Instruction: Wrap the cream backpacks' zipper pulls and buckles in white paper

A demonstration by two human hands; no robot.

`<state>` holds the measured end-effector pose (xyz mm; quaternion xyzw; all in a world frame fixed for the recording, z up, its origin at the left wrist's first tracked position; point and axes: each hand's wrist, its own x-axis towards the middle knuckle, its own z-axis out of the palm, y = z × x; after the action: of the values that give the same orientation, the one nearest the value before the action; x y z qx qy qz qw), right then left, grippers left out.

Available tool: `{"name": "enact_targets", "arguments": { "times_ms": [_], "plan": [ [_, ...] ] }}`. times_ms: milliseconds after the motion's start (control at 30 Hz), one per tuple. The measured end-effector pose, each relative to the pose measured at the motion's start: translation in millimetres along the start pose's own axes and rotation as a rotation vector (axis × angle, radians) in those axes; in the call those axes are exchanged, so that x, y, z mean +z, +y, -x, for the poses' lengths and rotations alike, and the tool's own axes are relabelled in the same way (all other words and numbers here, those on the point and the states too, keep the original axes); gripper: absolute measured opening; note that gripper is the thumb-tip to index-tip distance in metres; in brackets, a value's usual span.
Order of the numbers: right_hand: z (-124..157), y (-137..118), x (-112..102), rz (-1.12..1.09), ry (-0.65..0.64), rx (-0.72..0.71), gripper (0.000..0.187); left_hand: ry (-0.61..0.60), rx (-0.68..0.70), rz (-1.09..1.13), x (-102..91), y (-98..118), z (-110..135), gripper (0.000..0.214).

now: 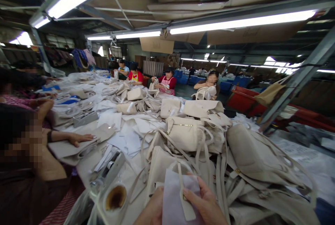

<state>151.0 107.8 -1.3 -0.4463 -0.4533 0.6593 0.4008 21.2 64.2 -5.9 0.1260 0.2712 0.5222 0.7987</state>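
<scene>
At the bottom edge my left hand [151,209] and my right hand [205,202] hold a white sheet of paper or cloth [174,197] with a cream strap [184,200] lying over it. The fingers of my right hand curl round the sheet's right side, with the thumb pressing on the strap. Only part of my left hand shows, at the sheet's left edge. Just beyond lies a cream handbag [162,164] with long straps.
A long table [86,164] is piled with cream handbags [184,132] and white paper. A co-worker's hand [78,138] rests on a bag at the left. Several more people sit along the far end. A small cup of brown glue [115,197] stands near my left hand. Red bins [240,101] are at the right.
</scene>
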Motion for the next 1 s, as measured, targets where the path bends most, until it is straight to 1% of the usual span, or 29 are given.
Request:
{"name": "enact_targets", "arguments": {
  "times_ms": [33, 67, 100, 133, 233, 267, 400, 500, 567, 633, 667, 767, 800, 833, 867, 933, 1000],
  "plan": [
    [0.3, 0.3, 0.4, 0.018, 0.018, -0.016, 0.071, -0.028, -0.04, -0.004, 0.6, 2.0, 1.4, 0.038],
    [0.6, 0.5, 0.9, 0.035, 0.04, -0.031, 0.073, -0.044, -0.05, -0.023, 1.1, 3.6, 2.5, 0.035],
    [0.8, 0.6, 1.3, 0.059, 0.062, -0.043, 0.074, -0.038, -0.029, -0.06, 1.5, 5.0, 3.3, 0.031],
    [0.9, 0.3, 1.6, 0.09, 0.08, -0.057, 0.073, -0.004, 0.015, -0.114, 2.0, 6.2, 3.9, 0.026],
    [0.8, -1.7, 1.6, 0.204, 0.114, -0.099, 0.073, 0.163, 0.158, -0.298, 3.6, 9.5, 3.4, 0.017],
    [0.6, -2.5, 1.2, 0.232, 0.119, -0.112, 0.073, 0.197, 0.18, -0.336, 3.8, 10.5, 2.3, 0.018],
    [-1.0, -3.0, -2.2, 0.27, 0.12, -0.149, 0.073, 0.236, 0.175, -0.373, 0.7, 13.8, -8.2, 0.024],
    [-2.6, -0.7, -6.0, 0.278, 0.1, -0.138, 0.077, 0.271, 0.17, -0.391, -2.5, 16.2, -16.9, 0.029],
    [-2.8, 0.3, -8.4, 0.278, 0.094, -0.122, 0.081, 0.282, 0.165, -0.374, -1.3, 18.0, -19.1, 0.034],
    [-1.4, -0.6, -9.9, 0.288, 0.109, -0.116, 0.083, 0.253, 0.163, -0.305, 3.1, 19.7, -17.2, 0.033],
    [-0.1, -1.9, -10.2, 0.295, 0.12, -0.116, 0.082, 0.202, 0.148, -0.255, 5.9, 20.4, -15.1, 0.03],
    [4.7, -7.2, -9.4, 0.277, 0.099, -0.099, 0.082, -0.025, 0.079, -0.121, 11.6, 19.9, -8.1, 0.025],
    [5.9, -8.7, -9.0, 0.26, 0.076, -0.09, 0.083, -0.075, 0.069, -0.104, 11.6, 18.8, -6.9, 0.025],
    [6.7, -9.6, -8.6, 0.251, 0.057, -0.085, 0.084, -0.098, 0.072, -0.099, 10.5, 17.3, -6.6, 0.024],
    [6.8, -9.8, -8.5, 0.256, 0.051, -0.088, 0.084, -0.092, 0.093, -0.1, 8.5, 15.5, -7.4, 0.024],
    [5.9, -8.2, -8.8, 0.298, 0.077, -0.109, 0.083, -0.031, 0.134, -0.1, 3.3, 11.9, -11.3, 0.021],
    [4.9, -4.7, -10.0, 0.325, 0.11, -0.134, 0.082, 0.022, 0.133, -0.091, -0.5, 9.4, -15.9, 0.017]
  ]
}}
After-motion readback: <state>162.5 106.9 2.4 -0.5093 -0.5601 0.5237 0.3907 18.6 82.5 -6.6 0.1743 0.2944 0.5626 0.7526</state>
